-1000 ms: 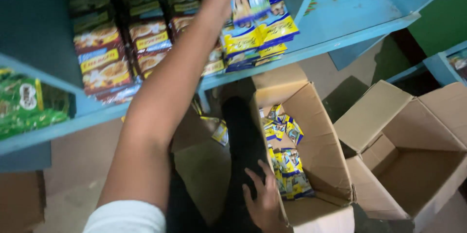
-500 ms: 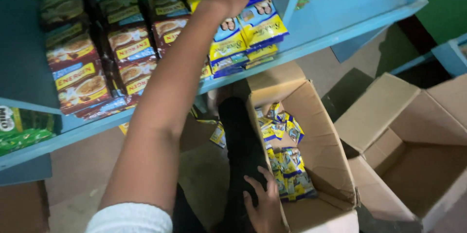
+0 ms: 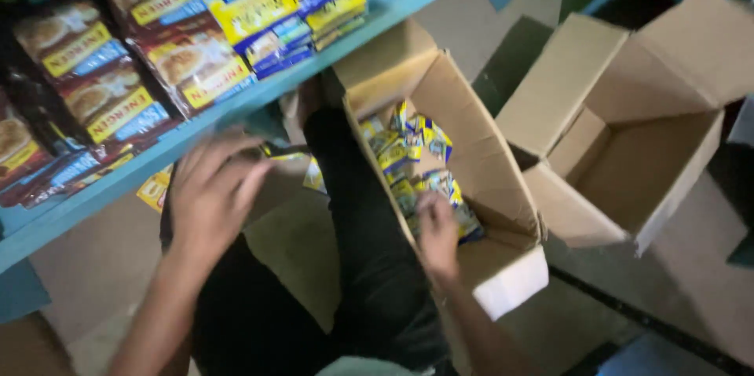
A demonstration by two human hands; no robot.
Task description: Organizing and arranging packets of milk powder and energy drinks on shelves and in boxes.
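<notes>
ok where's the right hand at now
In the head view the right hand is low and right of centre, inside the open cardboard box, resting on the yellow-blue sachets.

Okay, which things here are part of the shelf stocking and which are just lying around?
In hand:
- right hand in the open cardboard box of yellow-and-blue packets
- left hand, empty, below the blue shelf

Lying about:
- empty brown cardboard box
- red-and-brown packets
</notes>
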